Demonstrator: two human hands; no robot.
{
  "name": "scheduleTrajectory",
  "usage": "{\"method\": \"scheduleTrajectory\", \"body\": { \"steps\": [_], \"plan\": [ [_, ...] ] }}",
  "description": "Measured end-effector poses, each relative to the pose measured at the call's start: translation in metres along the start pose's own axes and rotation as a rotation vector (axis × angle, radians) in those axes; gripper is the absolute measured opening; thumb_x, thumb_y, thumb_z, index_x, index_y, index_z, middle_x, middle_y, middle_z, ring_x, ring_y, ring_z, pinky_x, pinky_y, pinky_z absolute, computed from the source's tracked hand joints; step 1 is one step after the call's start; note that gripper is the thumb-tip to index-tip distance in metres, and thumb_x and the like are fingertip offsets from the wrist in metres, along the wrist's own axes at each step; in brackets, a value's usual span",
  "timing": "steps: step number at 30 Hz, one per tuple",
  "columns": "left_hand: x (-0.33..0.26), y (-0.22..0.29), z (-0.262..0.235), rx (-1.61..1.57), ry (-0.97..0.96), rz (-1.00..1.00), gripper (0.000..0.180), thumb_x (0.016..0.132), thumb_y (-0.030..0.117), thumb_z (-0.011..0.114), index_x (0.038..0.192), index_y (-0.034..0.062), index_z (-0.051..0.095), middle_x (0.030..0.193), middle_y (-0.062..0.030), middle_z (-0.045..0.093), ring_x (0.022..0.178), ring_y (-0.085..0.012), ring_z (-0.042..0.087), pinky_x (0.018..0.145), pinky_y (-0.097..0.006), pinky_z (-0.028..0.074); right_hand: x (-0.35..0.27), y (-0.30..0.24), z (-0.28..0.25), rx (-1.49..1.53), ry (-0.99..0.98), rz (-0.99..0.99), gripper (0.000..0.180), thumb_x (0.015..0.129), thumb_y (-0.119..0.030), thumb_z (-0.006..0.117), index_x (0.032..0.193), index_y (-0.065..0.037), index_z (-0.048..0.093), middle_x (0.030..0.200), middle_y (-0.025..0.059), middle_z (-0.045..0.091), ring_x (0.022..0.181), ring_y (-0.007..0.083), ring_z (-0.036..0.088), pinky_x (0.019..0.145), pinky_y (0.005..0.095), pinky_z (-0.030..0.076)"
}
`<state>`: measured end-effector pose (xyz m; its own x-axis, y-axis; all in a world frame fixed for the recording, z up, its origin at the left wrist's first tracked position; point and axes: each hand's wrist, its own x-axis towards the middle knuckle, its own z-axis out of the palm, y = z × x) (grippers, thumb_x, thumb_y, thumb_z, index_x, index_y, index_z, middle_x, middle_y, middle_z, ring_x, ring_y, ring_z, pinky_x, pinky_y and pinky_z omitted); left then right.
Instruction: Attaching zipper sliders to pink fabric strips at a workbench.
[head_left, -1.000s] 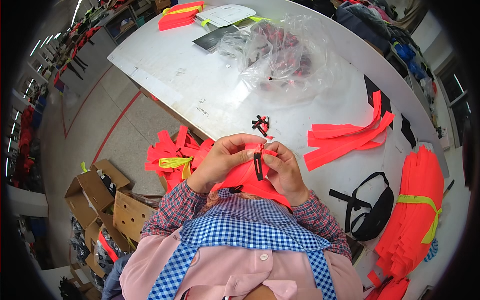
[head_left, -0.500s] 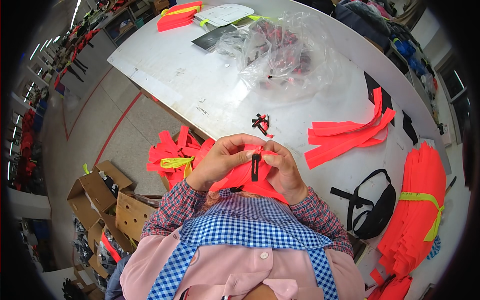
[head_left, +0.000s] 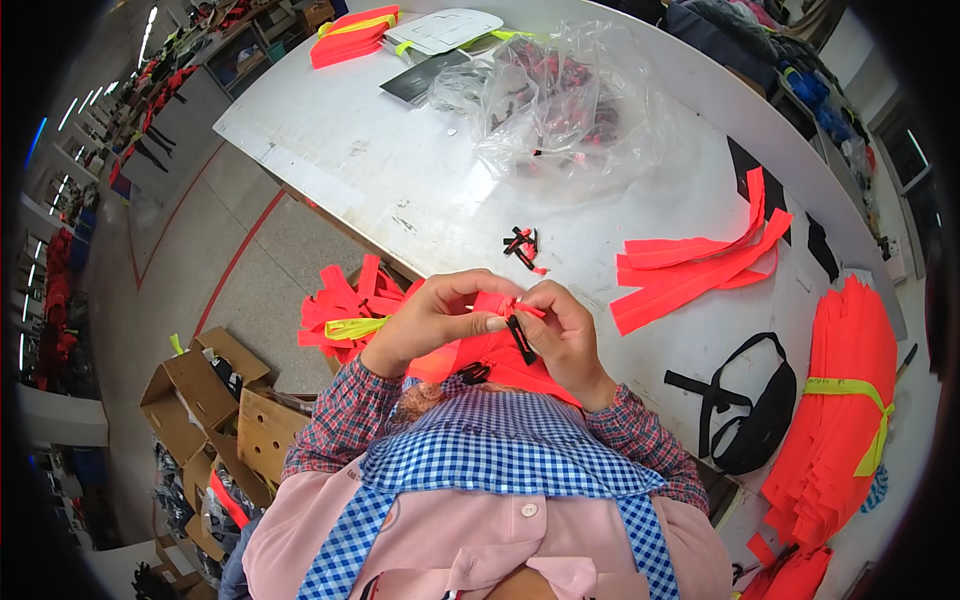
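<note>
Close above my blue checked apron, both hands meet over neon-orange fabric strips (head_left: 490, 354). My left hand (head_left: 440, 318) is closed, pinching the end of a strip between thumb and fingers. My right hand (head_left: 565, 338) is closed too, gripping the strip's other side next to a small black zipper-pull-like tab (head_left: 521, 340). The tab hangs tilted below my fingertips; how it joins the strip is hidden. A second black piece (head_left: 474, 373) lies on the fabric lower down. Ahead on the table rests a small pile of black and orange tabs (head_left: 524, 246).
The white table (head_left: 330, 165) carries a clear plastic bag (head_left: 600, 130) of small pieces, loose orange strips (head_left: 690, 262), a black pouch with straps (head_left: 752, 420) and a tied orange bundle (head_left: 835, 400). Another tied bundle (head_left: 350, 305) sits at left. Cardboard boxes (head_left: 205, 385) stand on the floor.
The black tab has swung from upright to a slant, its lower end toward the right. My right fingers have shifted slightly on the strip. Both hands stay in nearly the same place.
</note>
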<state>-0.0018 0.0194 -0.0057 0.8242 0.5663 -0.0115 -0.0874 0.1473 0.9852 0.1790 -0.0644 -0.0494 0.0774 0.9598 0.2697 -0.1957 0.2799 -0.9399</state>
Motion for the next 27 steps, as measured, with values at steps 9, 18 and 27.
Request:
{"method": "scheduleTrajectory", "body": {
  "steps": [9,18,27],
  "plan": [
    [-0.008,0.015,0.017,0.313,0.159,-0.078,0.046,0.082,-0.004,0.066,0.127,0.0021,0.055,0.09,0.0001,0.062,0.084,-0.0062,0.058,0.072,-0.023,0.048,-0.004,-0.006,0.005,-0.19,0.037,-0.099,0.016,0.084,-0.012,0.071,0.096,-0.002,0.066,0.091,0.0083,0.064,0.082,0.0166,0.061,0.07,0.0273,0.049],
    [-0.014,0.007,0.014,0.652,0.144,0.163,0.016,0.078,-0.001,0.069,0.093,0.003,0.07,0.081,-0.0072,0.064,0.07,-0.0178,0.062,0.061,-0.028,0.048,-0.002,-0.017,0.004,-0.691,-0.029,-0.518,0.024,0.071,-0.009,0.08,0.093,-0.007,0.068,0.085,0.0052,0.061,0.081,0.0209,0.06,0.067,0.0305,0.05],
    [-0.016,0.009,0.018,0.623,0.16,0.213,0.018,0.076,-0.003,0.069,0.092,0.0033,0.069,0.081,-0.0074,0.063,0.07,-0.0183,0.062,0.06,-0.028,0.047,-0.006,-0.02,0.008,-0.602,-0.003,-0.426,0.025,0.071,-0.011,0.081,0.091,-0.007,0.068,0.084,0.0047,0.06,0.079,0.02,0.059,0.064,0.029,0.05]
  ]
}}
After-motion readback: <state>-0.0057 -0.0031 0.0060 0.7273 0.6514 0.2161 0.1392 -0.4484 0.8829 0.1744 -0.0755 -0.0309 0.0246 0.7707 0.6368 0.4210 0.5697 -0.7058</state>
